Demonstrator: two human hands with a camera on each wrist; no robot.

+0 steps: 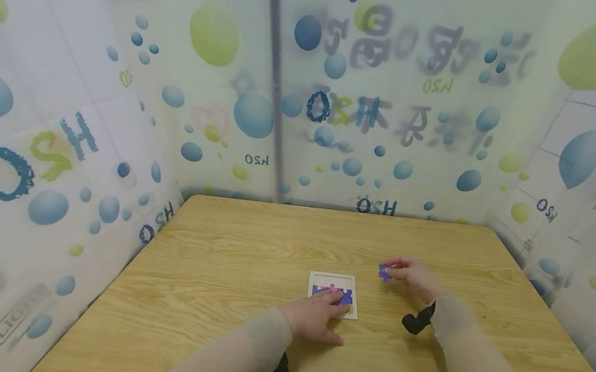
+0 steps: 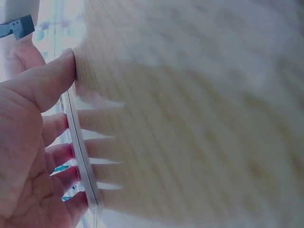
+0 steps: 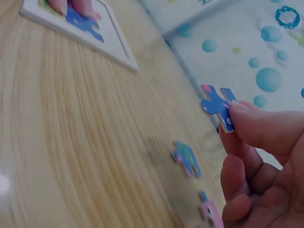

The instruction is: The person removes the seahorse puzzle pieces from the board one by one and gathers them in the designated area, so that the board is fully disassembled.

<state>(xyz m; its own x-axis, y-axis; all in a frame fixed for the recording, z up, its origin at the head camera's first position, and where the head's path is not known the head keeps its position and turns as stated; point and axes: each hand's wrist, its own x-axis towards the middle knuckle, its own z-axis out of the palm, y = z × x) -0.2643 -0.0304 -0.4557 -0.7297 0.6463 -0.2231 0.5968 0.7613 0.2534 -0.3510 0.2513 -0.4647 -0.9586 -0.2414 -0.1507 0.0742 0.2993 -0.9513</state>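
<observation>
My right hand [image 1: 416, 279] pinches a blue jigsaw piece [image 3: 218, 107] with a touch of pink, between thumb and fingertips. It holds the piece raised above the table, to the right of a white puzzle tray [image 1: 321, 278]. Across the near part of that tray lies my left hand [image 1: 315, 315], its fingers extended over fitted blue and pink pieces [image 1: 346, 296]. In the left wrist view, the fingertips of the left hand [image 2: 28, 142] touch the tray, and the thumb reaches the table. The upper part of the tray shows a bare white bed.
Two loose jigsaw pieces lie under the right hand: one blue and green [image 3: 188, 160], one pink with an eye [image 3: 210, 213]. The wooden table [image 1: 220, 261] ends at a patterned curtain [image 1: 290, 151] behind it. Similar curtains hang at both sides.
</observation>
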